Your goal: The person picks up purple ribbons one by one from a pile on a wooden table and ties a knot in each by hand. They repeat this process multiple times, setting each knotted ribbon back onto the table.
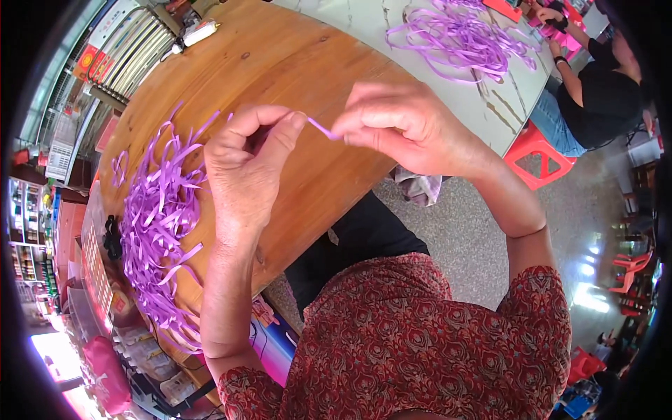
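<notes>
Purple ribbon (323,129), tightly pinched by left hand (245,164) and right hand (402,126), ribbon heap (159,227) on wooden table (294,63), shelves (26,243) holding goods

"What's the ribbon (323,128) like?"

"Purple and thin. A short stretch slants down from the thumb and forefinger of the left hand (246,164) to the fingertips of the right hand (409,122)."

"Slack?"

"Nearly straight, held up over the table (294,66). Fingers hide the rest."

"And the pile (159,231)?"

"Purple ribbon too: glossy, flat strands, loose and tangled, some ends curling outward. It lies on the wood along the left edge, left of the left hand."
</notes>
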Available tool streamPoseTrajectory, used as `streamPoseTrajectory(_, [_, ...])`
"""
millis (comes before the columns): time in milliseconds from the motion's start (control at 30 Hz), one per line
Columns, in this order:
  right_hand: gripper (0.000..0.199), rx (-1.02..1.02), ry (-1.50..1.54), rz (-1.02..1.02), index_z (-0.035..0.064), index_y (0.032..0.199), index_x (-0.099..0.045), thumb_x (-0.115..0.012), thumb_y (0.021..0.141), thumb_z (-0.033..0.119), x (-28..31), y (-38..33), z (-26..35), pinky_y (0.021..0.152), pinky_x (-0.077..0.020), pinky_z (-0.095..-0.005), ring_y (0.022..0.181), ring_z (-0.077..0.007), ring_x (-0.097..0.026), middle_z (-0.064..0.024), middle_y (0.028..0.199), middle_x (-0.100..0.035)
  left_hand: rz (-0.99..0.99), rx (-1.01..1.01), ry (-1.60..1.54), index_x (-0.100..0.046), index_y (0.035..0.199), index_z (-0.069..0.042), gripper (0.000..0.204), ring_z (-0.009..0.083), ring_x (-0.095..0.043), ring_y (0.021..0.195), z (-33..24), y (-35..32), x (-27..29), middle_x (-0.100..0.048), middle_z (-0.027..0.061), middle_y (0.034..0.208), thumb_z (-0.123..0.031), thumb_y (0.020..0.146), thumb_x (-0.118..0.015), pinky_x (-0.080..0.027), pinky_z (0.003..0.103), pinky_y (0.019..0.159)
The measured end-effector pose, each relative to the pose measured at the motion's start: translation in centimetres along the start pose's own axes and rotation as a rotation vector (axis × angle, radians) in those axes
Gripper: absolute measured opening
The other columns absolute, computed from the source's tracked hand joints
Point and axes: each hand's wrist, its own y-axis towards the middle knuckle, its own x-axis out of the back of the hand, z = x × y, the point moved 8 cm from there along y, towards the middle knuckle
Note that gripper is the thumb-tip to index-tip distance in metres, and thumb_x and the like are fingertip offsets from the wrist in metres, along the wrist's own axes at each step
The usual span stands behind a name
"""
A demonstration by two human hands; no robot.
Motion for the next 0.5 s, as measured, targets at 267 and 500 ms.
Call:
streamPoseTrajectory(267, [0.019, -0.360, 1.382, -0.101, -0.0018, 0.104, -0.066, -0.061, 0.085, 0.003, -5.1, -0.5, -3.9, 0.077, -0.0484, -0.0268, 0.083, -0.0137, -0.059, -0.0087, 0.097, -0.065, 0.115, 0.225, -0.567, -0.064, 0.096, -0.003, 0.013, 0.0046, -0.051, 0.070, 3.7, -0.5, -1.8, -0.061, -0.0018, 0.083, 0.000, 0.083, -0.066, -0.041, 0.017, 0.062])
streamPoseTrajectory(500, [0.022, -0.396, 1.058, -0.294, 0.0001, 0.106, -0.066, -0.061, 0.084, 0.000, -5.6, 1.4, -4.5, 0.076, -0.0481, -0.0265, 0.084, -0.0137, -0.060, -0.0084, 0.093, -0.066, -0.093, 0.053, -0.495, -0.066, 0.098, -0.003, 0.014, 0.0026, -0.049, 0.074, 3.7, -0.9, -0.6, -0.062, -0.0021, 0.086, 0.001, 0.085, -0.063, -0.040, 0.016, 0.067])
